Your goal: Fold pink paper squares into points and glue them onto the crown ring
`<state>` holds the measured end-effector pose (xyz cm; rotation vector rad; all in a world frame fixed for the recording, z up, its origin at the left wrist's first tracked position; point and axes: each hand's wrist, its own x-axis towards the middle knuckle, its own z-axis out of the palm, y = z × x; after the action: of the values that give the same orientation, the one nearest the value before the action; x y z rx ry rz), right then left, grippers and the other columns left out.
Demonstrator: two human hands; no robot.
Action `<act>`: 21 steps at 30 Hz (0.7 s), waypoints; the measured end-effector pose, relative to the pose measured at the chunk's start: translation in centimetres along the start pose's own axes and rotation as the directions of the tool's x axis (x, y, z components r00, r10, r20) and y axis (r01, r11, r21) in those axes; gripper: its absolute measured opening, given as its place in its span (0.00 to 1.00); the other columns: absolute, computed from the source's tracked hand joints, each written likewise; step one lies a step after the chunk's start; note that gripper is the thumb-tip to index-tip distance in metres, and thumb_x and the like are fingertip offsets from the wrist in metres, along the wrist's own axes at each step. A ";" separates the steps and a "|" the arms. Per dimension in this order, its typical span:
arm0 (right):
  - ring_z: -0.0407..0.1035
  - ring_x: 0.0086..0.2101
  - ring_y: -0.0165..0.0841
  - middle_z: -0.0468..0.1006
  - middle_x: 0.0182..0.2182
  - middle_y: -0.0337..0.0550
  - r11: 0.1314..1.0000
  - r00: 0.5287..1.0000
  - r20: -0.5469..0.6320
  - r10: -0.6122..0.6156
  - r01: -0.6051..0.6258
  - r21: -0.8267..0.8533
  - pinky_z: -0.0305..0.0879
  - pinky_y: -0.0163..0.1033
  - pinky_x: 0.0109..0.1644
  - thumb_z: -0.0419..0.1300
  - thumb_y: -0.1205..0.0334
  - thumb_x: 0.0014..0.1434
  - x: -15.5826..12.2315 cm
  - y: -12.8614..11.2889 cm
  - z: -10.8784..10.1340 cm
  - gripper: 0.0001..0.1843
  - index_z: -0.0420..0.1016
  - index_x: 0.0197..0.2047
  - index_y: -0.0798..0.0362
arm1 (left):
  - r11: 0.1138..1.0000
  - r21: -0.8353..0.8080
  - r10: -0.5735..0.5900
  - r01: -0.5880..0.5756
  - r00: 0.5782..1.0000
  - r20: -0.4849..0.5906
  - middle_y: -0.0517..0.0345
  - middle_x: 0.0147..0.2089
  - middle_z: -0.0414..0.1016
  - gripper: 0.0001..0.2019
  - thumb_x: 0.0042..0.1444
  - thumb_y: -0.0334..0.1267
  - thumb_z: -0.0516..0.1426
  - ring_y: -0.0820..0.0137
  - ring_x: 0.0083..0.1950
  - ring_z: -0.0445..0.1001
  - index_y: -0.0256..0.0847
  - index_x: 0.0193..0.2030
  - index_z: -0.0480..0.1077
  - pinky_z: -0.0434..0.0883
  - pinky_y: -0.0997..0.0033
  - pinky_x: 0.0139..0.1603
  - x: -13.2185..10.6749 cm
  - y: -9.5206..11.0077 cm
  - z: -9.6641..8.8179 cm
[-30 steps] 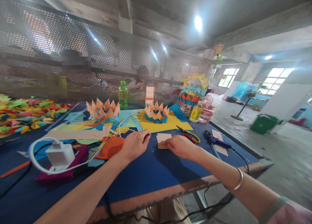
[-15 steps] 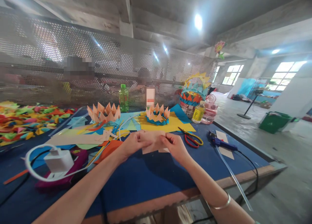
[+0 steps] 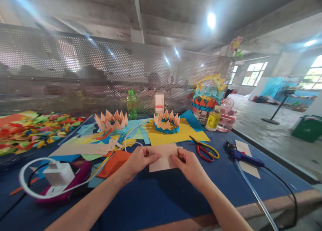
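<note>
Both hands hold one small peach paper rectangle (image 3: 163, 157) just above the blue table top (image 3: 156, 197). My left hand (image 3: 139, 160) pinches its left edge with thumb on top. My right hand (image 3: 188, 165) pinches its right edge. Yellow-and-red scissors (image 3: 206, 150) lie just right of my right hand. Orange paper (image 3: 114, 159) lies left of my left hand.
A blue glue gun (image 3: 245, 156) with cable lies on peach paper at the right. Two folded paper crowns (image 3: 166, 121), a yellow sheet, a green bottle (image 3: 131, 104), a paper basket (image 3: 207, 95) and jars stand behind. A white charger (image 3: 58, 174) and folded paper pieces (image 3: 30, 130) are left. A mesh screen stands behind.
A second ago the paper lay on the table under my right hand. Both hands have since lifted it and now hold it spread out flat between them, nearer to me.
</note>
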<state>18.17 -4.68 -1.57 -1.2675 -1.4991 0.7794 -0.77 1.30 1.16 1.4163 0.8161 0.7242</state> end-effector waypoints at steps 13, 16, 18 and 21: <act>0.69 0.35 0.32 0.75 0.39 0.43 0.990 0.993 -0.002 -0.117 0.116 -0.074 0.65 0.33 0.36 0.60 0.59 0.56 -0.6 -1.6 -0.1 0.08 0.77 0.37 0.51 | 0.984 -0.117 -0.135 0.137 0.991 0.023 0.56 0.24 0.77 0.21 0.36 0.49 0.70 0.75 0.22 0.70 0.33 0.30 0.77 0.67 0.77 0.25 -0.3 -0.4 0.0; 0.67 0.32 0.32 0.74 0.32 0.43 0.991 0.992 -0.053 -0.118 0.114 -0.063 0.63 0.34 0.35 0.60 0.54 0.57 -0.5 -1.8 -0.2 0.13 0.76 0.27 0.53 | 0.990 -0.049 -0.132 0.134 0.990 0.049 0.56 0.23 0.76 0.20 0.38 0.51 0.69 0.76 0.21 0.71 0.33 0.27 0.76 0.67 0.78 0.23 -0.5 -0.3 0.2; 0.66 0.30 0.32 0.74 0.29 0.42 0.997 0.993 -0.087 -0.074 0.071 -0.042 0.62 0.34 0.34 0.60 0.53 0.56 -0.5 -1.7 -0.1 0.14 0.74 0.26 0.54 | 0.992 -0.022 -0.125 0.127 0.989 0.074 0.55 0.24 0.76 0.20 0.40 0.52 0.68 0.75 0.21 0.71 0.33 0.27 0.76 0.67 0.78 0.23 -0.6 -0.3 0.4; 0.60 0.25 0.29 0.69 0.22 0.37 0.999 0.989 -0.145 -0.002 -0.005 -0.054 0.58 0.33 0.31 0.60 0.50 0.55 -0.5 -1.5 0.0 0.17 0.70 0.24 0.54 | 0.993 -0.078 -0.079 0.083 0.995 0.060 0.51 0.30 0.79 0.23 0.44 0.56 0.65 0.69 0.31 0.76 0.34 0.34 0.78 0.71 0.76 0.28 -0.7 0.0 0.8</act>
<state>17.68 -5.50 -0.33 -1.3369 -1.4100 0.6373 -0.50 0.26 1.18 1.3186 0.7870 0.6444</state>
